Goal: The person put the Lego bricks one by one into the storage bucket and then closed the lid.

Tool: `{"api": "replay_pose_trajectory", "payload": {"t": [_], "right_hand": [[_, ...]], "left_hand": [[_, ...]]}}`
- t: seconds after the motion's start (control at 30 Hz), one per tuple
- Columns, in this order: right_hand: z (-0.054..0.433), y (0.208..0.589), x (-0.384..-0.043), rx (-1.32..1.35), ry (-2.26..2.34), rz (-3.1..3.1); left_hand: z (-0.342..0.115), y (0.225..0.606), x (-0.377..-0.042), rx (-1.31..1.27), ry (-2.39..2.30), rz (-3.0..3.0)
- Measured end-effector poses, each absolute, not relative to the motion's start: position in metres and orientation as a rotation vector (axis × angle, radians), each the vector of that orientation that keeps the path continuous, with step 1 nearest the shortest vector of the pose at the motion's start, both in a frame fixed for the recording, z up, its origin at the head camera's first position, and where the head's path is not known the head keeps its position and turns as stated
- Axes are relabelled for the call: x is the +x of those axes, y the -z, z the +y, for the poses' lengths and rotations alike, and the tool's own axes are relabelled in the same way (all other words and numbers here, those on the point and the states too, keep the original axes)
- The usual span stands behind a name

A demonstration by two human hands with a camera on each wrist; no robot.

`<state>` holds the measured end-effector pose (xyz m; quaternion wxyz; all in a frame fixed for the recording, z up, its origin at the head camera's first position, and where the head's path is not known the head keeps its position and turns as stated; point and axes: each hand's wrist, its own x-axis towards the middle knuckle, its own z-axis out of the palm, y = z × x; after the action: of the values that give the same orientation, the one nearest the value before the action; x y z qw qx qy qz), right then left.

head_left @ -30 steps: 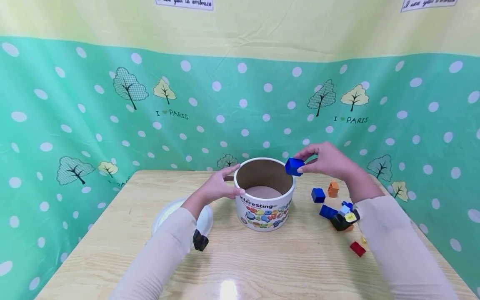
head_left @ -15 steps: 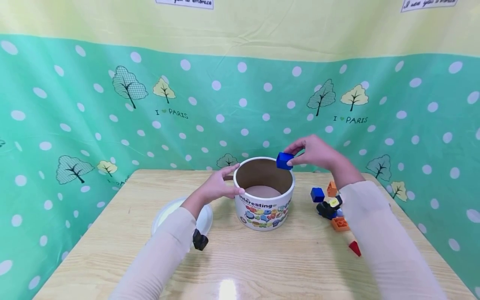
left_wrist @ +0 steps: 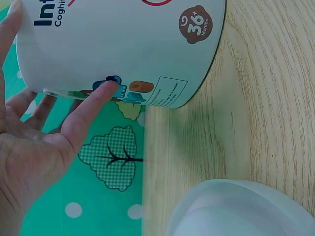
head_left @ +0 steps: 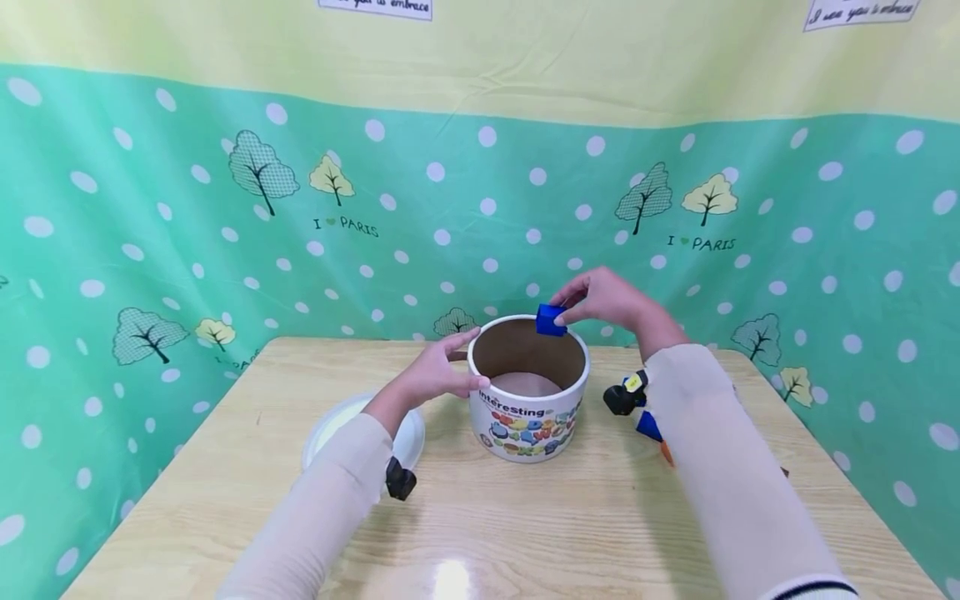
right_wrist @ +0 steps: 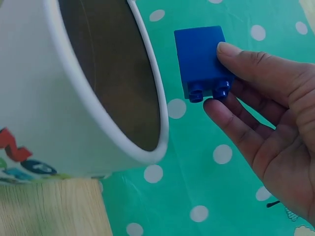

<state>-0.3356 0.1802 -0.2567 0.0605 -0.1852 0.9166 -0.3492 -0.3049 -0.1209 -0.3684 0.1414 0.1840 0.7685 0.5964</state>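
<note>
A white round tub (head_left: 528, 429) with printed coloured letters stands lidless mid-table, its brown inside and pale bottom showing. My left hand (head_left: 431, 375) touches the tub's left side and rim; the left wrist view shows a straight finger (left_wrist: 93, 105) on the printed wall and others beside it. Over the tub's far right rim in the head view, my right hand (head_left: 607, 298) holds a blue toy building brick (head_left: 551, 320) between thumb and fingers. In the right wrist view, the blue brick (right_wrist: 203, 54) has its studs pointing down and appears apart from the tub's rim (right_wrist: 160, 142).
A white round lid (head_left: 330, 429) lies left of the tub, partly under my left forearm. Right of the tub, blue (head_left: 648, 425) and orange bricks (head_left: 667, 452) are mostly hidden by my right sleeve. A green dotted cloth (head_left: 420, 250) hangs behind the table.
My right hand has carried the blue brick leftward and slightly up, from beside the rim to above the opening's far right. My left hand and the tub have stayed in place.
</note>
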Motion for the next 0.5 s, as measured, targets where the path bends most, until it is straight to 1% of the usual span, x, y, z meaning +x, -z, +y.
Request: {"api": "replay_pose_trajectory", "payload": {"t": [0.2,0.5], "right_hand": [[0.176,0.263,-0.346,-0.582,1.119,2.705],[0.174,0.275,-0.352,-0.513,1.339,2.585]], "left_hand": [[-0.121,0.37,-0.307,0.515,-1.705,2.225],[-0.121,0.372,-0.305,0.543,-1.741,2.231]]}}
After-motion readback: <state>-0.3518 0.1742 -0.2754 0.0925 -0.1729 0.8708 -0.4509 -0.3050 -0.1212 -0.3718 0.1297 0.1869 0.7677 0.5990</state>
